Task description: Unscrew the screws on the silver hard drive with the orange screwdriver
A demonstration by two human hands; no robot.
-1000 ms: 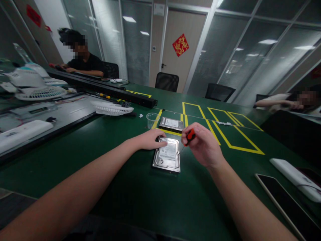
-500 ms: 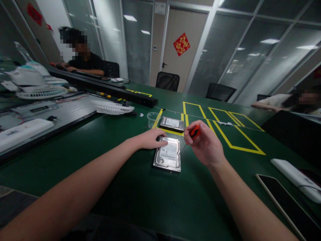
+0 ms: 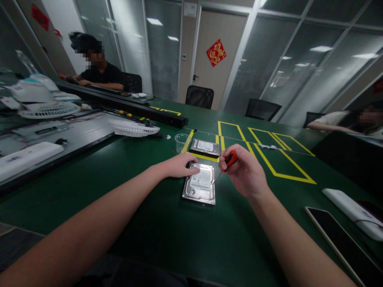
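A silver hard drive (image 3: 201, 187) lies label up on the green table in front of me. My left hand (image 3: 183, 164) grips its far left corner, thumb on the top face and the other fingers mostly hidden behind the edge. In my right hand (image 3: 243, 169) is a screwdriver (image 3: 231, 158) with a red and black handle. Its thin shaft slants down to the drive's right edge, where the tip is too small to make out clearly. Just beyond lies a second hard drive (image 3: 205, 147), beside a clear plastic cup (image 3: 181, 143).
Yellow tape (image 3: 295, 179) marks rectangles on the table (image 3: 143, 235). Fan parts (image 3: 131, 127), a long black bar (image 3: 125, 105) and a large panel (image 3: 86, 131) are at left. A phone (image 3: 338, 239) and a white device (image 3: 353, 213) lie at right. Two people sit farther off.
The screwdriver handle has turned slightly in my right hand. Both hands and the hard drive stay in nearly the same place.
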